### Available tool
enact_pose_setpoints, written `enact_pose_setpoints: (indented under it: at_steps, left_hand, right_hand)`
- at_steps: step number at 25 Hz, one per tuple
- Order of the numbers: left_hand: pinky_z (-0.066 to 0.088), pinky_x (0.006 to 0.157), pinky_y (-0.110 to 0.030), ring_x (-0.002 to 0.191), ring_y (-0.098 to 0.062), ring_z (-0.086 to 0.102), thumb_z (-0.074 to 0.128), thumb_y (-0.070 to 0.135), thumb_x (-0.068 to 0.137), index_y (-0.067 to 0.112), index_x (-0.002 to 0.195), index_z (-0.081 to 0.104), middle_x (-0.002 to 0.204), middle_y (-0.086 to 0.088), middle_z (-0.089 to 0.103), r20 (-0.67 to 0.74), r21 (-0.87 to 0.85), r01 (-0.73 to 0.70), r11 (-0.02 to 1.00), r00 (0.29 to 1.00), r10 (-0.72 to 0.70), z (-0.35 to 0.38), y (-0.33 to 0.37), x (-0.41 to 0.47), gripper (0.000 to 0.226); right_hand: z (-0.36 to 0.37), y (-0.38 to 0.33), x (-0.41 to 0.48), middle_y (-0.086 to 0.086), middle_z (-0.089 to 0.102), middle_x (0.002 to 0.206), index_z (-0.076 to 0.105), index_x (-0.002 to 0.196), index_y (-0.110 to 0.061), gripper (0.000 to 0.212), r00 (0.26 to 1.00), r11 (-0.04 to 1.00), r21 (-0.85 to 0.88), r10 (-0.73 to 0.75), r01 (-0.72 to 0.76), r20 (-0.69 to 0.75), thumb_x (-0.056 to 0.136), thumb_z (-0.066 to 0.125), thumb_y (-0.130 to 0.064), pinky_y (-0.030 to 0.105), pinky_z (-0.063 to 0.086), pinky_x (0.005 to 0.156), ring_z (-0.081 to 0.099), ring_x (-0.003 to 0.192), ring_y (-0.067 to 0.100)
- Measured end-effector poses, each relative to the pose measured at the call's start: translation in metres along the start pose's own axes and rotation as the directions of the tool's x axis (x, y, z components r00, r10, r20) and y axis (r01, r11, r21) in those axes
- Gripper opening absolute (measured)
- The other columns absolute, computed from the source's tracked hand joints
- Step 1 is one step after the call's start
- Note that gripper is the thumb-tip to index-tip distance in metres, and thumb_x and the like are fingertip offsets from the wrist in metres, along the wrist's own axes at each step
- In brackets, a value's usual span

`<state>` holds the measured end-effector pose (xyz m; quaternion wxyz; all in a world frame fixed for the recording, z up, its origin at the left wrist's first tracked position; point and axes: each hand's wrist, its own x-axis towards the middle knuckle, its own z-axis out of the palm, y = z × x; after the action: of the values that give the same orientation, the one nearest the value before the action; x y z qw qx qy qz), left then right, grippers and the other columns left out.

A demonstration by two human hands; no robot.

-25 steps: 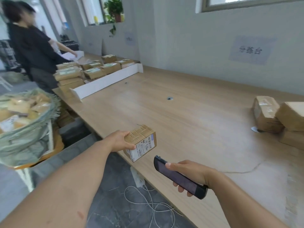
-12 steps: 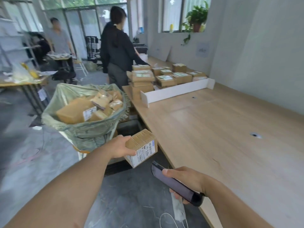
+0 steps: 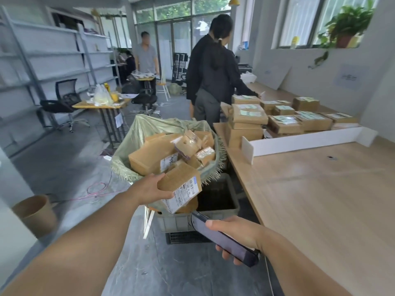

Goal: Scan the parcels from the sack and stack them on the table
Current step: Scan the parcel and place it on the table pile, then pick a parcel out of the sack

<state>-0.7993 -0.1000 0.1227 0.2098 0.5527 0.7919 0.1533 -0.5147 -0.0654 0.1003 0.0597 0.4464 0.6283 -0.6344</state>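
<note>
At the far left a brown paper tub [image 3: 34, 214] stands on the grey floor, and behind it grey shelves [image 3: 53, 50] run along the wall. The left hand [image 3: 149, 189] is stretched forward and grasps a small cardboard parcel [image 3: 181, 189] by its left end. The thumb lies on the lower near edge, while the other fingers go over the top and are mostly hidden behind the box. The parcel hangs in the air, tilted, with its white label turned down and toward the near right. The print on the label is too small to read.

Just behind the parcel stands the green sack [image 3: 149, 133], open and full of more brown boxes. Its lower part is covered by the parcel and the forearm. Below the parcel sits a grey crate [image 3: 213, 218] on the floor - its inside is dark and I cannot tell what it contains.

Farther right, the right hand [image 3: 237, 236] is clenched round a dark flat scanner [image 3: 224, 238], thumb on top, fingers curled beneath. The far tip of the scanner comes just under the label, near but apart from it.

The wooden table [image 3: 320, 199] fills the right side and is cut off by the picture's edge. Across its far part stands a white divider [image 3: 299, 142], and behind it lie stacked parcels [image 3: 284, 120], where a person in black [image 3: 213, 71] stands - turned away.
</note>
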Motion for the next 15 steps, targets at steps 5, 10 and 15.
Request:
enact_pose_setpoints:
  at_steps: [5,10,15]
  left_hand:
    - [0.035,0.101,-0.025,0.131,-0.02,0.041,0.07,0.049,0.081,0.02,0.151,0.026,0.148,-0.003,0.036,-0.085,0.012,0.097,0.995,0.992,-0.096,-0.037,-0.011,0.046,0.087]
    - [0.038,0.101,-0.028,0.13,-0.02,0.043,0.069,0.05,0.079,0.022,0.152,0.024,0.147,-0.002,0.04,-0.157,0.028,0.166,0.986,0.975,-0.159,-0.075,-0.023,0.089,0.09]
    - [0.037,0.102,-0.032,0.13,-0.025,0.041,0.067,0.053,0.08,0.021,0.152,0.024,0.146,-0.009,0.035,-0.223,0.045,0.207,0.977,0.956,-0.192,-0.109,-0.06,0.15,0.09]
  right_hand:
    - [-0.046,-0.057,0.052,0.007,0.064,0.078,0.062,0.099,-0.014,0.067,0.992,0.992,-0.077,-0.098,0.104,0.073,0.065,0.068,-0.072,0.032,0.05,0.057,0.062,0.064,0.019]
    - [-0.077,-0.108,0.101,0.0,0.062,0.073,0.059,0.086,-0.018,0.043,0.979,0.965,-0.163,-0.197,0.205,0.059,0.087,0.054,-0.06,0.024,0.049,0.05,0.059,0.055,0.012]
    - [-0.081,-0.159,0.172,0.002,0.067,0.065,0.06,0.097,-0.008,0.07,0.988,0.97,-0.194,-0.133,0.147,0.081,0.071,0.061,-0.073,0.029,0.052,0.056,0.063,0.056,0.015]
